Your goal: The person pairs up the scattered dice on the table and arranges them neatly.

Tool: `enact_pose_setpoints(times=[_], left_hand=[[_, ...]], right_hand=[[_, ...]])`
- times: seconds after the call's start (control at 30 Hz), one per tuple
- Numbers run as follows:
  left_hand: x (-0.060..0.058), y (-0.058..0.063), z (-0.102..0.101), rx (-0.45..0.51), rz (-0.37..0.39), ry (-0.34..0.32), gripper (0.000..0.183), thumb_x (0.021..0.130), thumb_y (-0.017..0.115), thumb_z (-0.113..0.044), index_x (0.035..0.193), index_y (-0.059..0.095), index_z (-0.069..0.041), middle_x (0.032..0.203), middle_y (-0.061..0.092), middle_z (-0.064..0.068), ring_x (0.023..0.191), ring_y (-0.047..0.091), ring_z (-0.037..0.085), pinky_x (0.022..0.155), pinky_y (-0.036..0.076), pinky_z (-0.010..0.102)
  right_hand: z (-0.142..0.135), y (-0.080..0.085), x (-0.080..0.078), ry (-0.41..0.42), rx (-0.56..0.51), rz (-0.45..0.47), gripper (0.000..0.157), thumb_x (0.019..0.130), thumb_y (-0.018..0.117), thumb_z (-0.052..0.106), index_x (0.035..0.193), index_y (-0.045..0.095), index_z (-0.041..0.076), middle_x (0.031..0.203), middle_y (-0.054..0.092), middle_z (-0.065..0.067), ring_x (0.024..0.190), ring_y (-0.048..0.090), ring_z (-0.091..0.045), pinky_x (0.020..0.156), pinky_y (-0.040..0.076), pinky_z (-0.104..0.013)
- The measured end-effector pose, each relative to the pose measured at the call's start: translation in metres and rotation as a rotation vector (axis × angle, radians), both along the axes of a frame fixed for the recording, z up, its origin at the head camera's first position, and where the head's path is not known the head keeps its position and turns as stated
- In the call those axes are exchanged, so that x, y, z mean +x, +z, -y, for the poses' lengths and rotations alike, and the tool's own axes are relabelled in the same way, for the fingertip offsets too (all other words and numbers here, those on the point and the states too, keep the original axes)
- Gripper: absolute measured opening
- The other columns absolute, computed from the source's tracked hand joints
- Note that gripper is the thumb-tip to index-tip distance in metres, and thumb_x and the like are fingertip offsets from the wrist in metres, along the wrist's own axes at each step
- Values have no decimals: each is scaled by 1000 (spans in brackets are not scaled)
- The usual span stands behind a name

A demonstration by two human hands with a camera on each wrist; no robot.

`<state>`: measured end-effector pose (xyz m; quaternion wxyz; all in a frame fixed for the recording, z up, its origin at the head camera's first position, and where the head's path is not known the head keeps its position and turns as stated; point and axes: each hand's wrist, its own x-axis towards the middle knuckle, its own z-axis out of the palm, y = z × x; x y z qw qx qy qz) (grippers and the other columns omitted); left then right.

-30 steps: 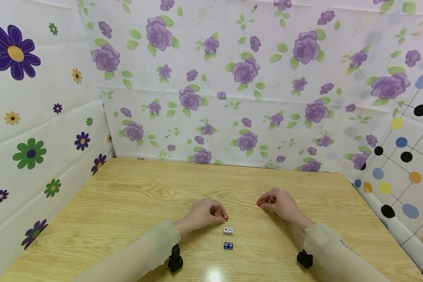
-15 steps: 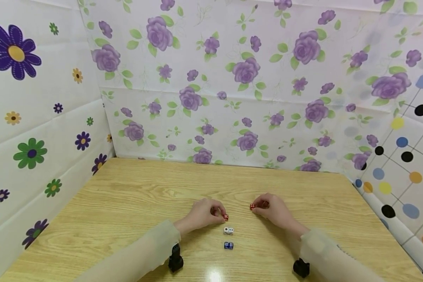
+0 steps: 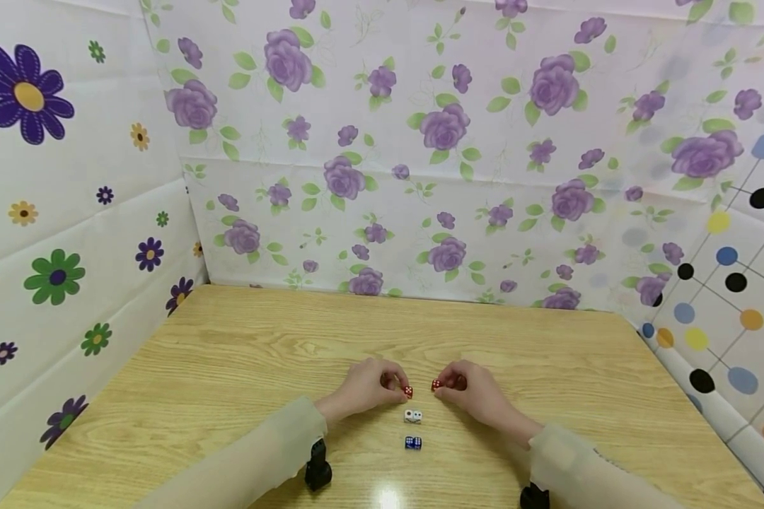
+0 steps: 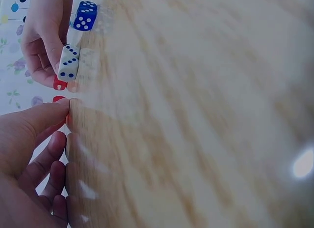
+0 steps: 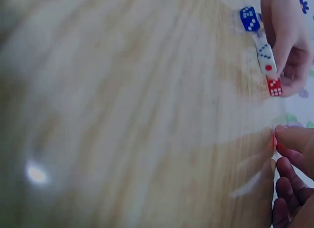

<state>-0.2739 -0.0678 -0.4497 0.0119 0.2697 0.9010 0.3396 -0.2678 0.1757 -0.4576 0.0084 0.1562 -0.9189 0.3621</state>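
Note:
My left hand [image 3: 371, 385] pinches a red die [image 3: 409, 392] between thumb and forefinger, low at the table. To its right, my right hand [image 3: 474, 389] pinches a second red die [image 3: 436, 385], with a small gap between the two dice. Just in front of the left red die sits a pair of white dice [image 3: 412, 416] side by side. A pair of blue dice [image 3: 412, 443] lies nearer to me, in line with the white pair. In the left wrist view the left thumb covers most of its red die.
A wood-grain table [image 3: 261, 339] carries everything. Floral cloth [image 3: 382, 141] hangs along its back edge, and patterned sheets close off both sides. Black wrist cameras [image 3: 318, 470] sit beneath the sleeves.
My right hand has moved left and slightly toward me with its red die, narrowing the gap to the other one. The left hand and the white and blue dice have stayed put.

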Motion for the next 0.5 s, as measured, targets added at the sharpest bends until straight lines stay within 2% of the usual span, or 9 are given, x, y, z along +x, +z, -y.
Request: enact_pose_setpoints(times=[0.23, 0.5], left_hand=[[-1, -1, 0, 2, -17, 0, 11, 81, 82, -26, 87, 74, -23, 69, 61, -10, 63, 49, -1, 72, 37, 27], [-1, -1, -1, 2, -16, 2, 11, 81, 82, -26, 88, 74, -23, 69, 61, -11, 63, 49, -1, 72, 37, 27]], right_hand=[[7, 2, 4, 22, -28, 23, 8, 84, 79, 17, 85, 71, 18, 82, 65, 4, 72, 54, -8, 62, 44, -20], [15, 4, 6, 92, -65, 49, 6, 84, 78, 17, 84, 72, 17, 80, 69, 4, 69, 56, -7, 60, 46, -20]])
